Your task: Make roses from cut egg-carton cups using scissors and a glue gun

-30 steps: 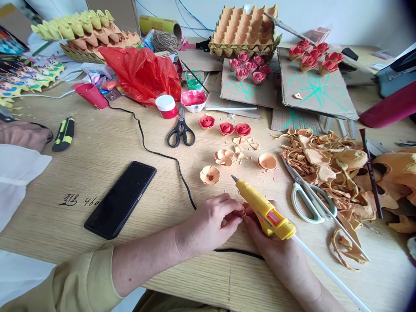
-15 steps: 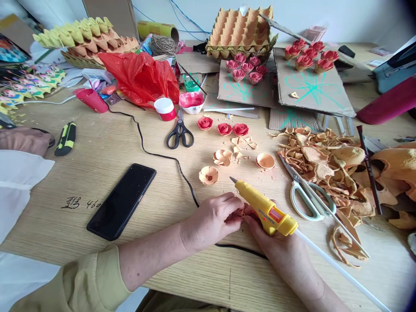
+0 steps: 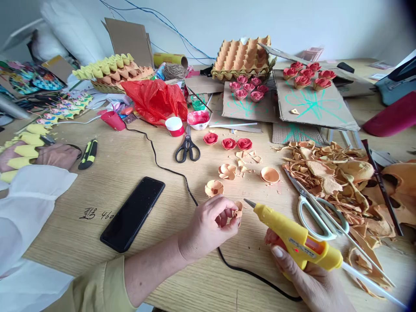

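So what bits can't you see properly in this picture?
All in the head view:
Part of the small orange flower: covered by the left hand.
Part of the glue gun's handle: covered by the right hand.
The gun's label: print too small and blurred to read.
Whether more handwriting lies under the phone: the phone would cover it.

glue gun (image 3: pixel 286 229): smooth plastic | petal piece (image 3: pixel 239 209): matt, papery | table (image 3: pixel 185 288): grained wood | bag (image 3: pixel 154 102): crinkled plastic
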Motion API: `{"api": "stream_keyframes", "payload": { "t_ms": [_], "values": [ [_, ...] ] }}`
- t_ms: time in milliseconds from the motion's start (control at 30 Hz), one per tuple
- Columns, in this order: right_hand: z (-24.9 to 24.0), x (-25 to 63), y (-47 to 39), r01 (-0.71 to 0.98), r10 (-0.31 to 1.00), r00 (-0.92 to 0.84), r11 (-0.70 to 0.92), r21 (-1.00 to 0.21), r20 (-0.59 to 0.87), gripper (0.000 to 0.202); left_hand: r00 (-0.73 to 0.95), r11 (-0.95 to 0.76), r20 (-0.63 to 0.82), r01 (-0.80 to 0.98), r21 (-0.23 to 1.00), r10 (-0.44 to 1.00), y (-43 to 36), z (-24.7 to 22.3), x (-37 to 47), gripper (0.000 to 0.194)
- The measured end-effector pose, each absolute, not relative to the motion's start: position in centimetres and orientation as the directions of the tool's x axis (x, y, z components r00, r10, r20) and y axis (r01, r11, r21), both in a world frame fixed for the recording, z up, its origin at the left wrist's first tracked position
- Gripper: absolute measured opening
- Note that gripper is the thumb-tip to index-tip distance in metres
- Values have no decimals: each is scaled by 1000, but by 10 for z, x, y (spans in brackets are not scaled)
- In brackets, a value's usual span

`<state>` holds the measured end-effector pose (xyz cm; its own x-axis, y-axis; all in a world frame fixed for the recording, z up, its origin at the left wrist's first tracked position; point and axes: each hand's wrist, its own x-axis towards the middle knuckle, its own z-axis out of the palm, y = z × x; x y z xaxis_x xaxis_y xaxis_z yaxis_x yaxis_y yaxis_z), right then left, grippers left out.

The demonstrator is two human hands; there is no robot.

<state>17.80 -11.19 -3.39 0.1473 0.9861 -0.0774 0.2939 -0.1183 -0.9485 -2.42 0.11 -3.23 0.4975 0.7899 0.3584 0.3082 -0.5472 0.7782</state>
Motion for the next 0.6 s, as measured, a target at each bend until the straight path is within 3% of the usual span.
{"api": "stream_keyframes", "payload": {
  "t_ms": [233,600],
  "values": [
    [-52,187,-124,289,977,133,-198,-937,-166,44,464,-541,367,326,775,806,3,-31,-28,14],
    [-69,196,-133,356,978,129,-200,-913,-164,51,496,-616,425,329,715,758,5,-34,-30,16]
  ]
}}
